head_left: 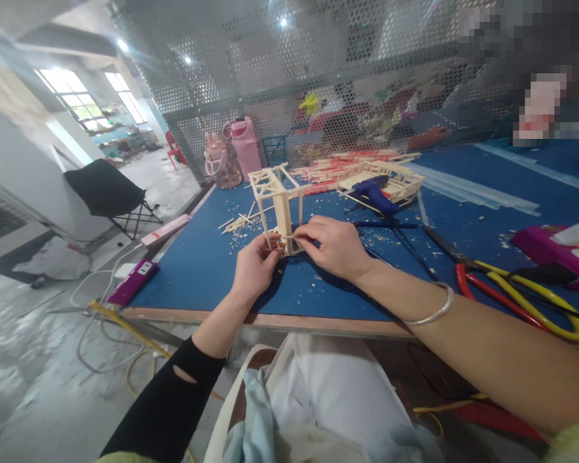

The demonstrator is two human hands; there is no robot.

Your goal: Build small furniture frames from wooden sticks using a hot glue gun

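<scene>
A small framework of pale wooden sticks (282,213) stands upright on the blue tabletop in front of me. My left hand (257,263) has its fingers and thumb closed on the lower left side of this frame. At the lower right side, my right hand (334,245) is closed in a pinch by the base; its fingertips partly hide what they hold, perhaps a short stick. Behind the right hand lies a blue glue gun (376,193), resting on a second stick structure (408,183) shaped like a tray.
Red-tipped sticks (328,168) are piled at the back, and loose sticks (241,220) lie left. Pliers (463,262) and yellow-handled scissors (535,296) are at right, near clear glue sticks (477,186). Pink bottles (246,148) stand by the perforated metal screen (280,83). A purple power strip (132,283) hangs at the left edge.
</scene>
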